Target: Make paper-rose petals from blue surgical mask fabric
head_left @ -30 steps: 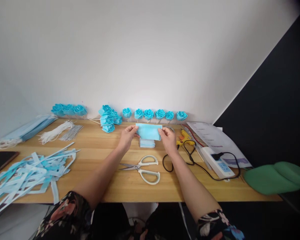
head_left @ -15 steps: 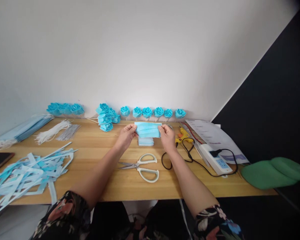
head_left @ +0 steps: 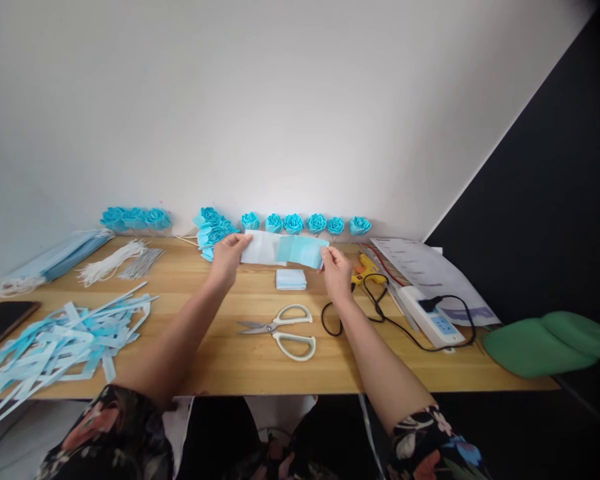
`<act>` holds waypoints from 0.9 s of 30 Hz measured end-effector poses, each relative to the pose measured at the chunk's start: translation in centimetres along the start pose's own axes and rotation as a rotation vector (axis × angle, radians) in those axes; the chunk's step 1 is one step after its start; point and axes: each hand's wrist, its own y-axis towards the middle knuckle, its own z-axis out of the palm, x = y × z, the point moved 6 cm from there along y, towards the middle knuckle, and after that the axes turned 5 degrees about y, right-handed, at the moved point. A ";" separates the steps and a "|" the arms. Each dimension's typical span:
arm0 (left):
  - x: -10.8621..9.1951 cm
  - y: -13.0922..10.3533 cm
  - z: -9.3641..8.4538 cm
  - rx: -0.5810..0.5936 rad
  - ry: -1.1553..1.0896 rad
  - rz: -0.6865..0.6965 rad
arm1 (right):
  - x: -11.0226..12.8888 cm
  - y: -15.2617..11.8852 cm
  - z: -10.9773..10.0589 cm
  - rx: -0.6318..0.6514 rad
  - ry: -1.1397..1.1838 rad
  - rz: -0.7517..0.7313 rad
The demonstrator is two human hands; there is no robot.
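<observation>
Two hands hold one strip (head_left: 284,250) of mask fabric stretched between them, above the table (head_left: 220,347) and in front of the paper roses (head_left: 305,223). The left hand (head_left: 225,259) pinches the whitish end, the right hand (head_left: 336,270) the blue end, each closed on its short edge. The strip looks feather-light, soft and limp (it sags slightly where unsupported), so the ends are likely the best places to grip, with a light pull to keep it flat; a hard tug could tear it. Below it lies a small stack (head_left: 291,279) of folded blue pieces, with scissors (head_left: 283,330) nearer the body. No container shows; offcuts (head_left: 60,337) lie loose at the left.
</observation>
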 end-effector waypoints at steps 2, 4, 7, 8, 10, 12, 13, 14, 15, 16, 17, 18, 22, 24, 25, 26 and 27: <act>-2.8 0.2 -2.7 -0.121 0.219 0.130 | 0.0 0.1 -0.1 -0.022 0.028 -0.002; -5.4 -0.2 -4.8 -0.192 0.466 0.302 | 0.3 0.1 0.0 -0.024 0.043 -0.040; -6.6 -1.3 -6.1 -0.119 0.721 0.429 | 1.1 -0.3 0.4 0.011 0.026 -0.087; -6.1 -1.7 -5.9 -0.007 0.774 0.421 | 1.4 -0.5 0.6 0.031 0.014 -0.102; -4.3 -3.0 -4.5 0.292 0.813 0.388 | 2.0 -0.9 1.0 0.075 -0.010 -0.140; -3.0 -4.5 -3.3 0.406 0.772 0.345 | 2.7 -1.3 1.5 0.116 -0.048 -0.198; -2.5 -5.2 -2.6 0.428 0.722 0.302 | 3.1 -1.6 1.7 0.130 -0.070 -0.233; -1.8 -6.0 -1.6 0.489 0.661 0.228 | 3.5 -1.8 1.9 0.142 -0.088 -0.270; -1.2 -6.7 -0.5 0.557 0.570 0.129 | 3.8 -2.2 2.1 0.157 -0.100 -0.305; -0.5 -7.4 0.6 0.608 0.450 0.026 | 4.2 -2.5 2.3 0.178 -0.105 -0.336; 0.0 -7.9 1.8 0.650 0.314 -0.073 | 4.5 -2.9 2.5 0.207 -0.109 -0.363; 0.6 -8.3 2.8 0.674 0.171 -0.177 | 4.8 -3.3 2.8 0.244 -0.114 -0.389; 2.8 -7.9 5.4 0.640 -0.240 -0.499 | 5.7 -4.9 4.3 0.450 -0.167 -0.545; 3.3 -6.3 5.3 0.538 -0.337 -0.488 | 5.8 -5.6 5.1 0.548 -0.196 -0.640; 3.5 -5.5 5.1 0.493 -0.353 -0.478 | 5.7 -5.9 5.4 0.590 -0.207 -0.679; 3.7 -4.8 4.9 0.462 -0.355 -0.469 | 5.6 -6.0 5.7 0.627 -0.216 -0.708; 3.9 -4.2 4.7 0.439 -0.352 -0.459 | 5.4 -6.2 5.9 0.657 -0.222 -0.731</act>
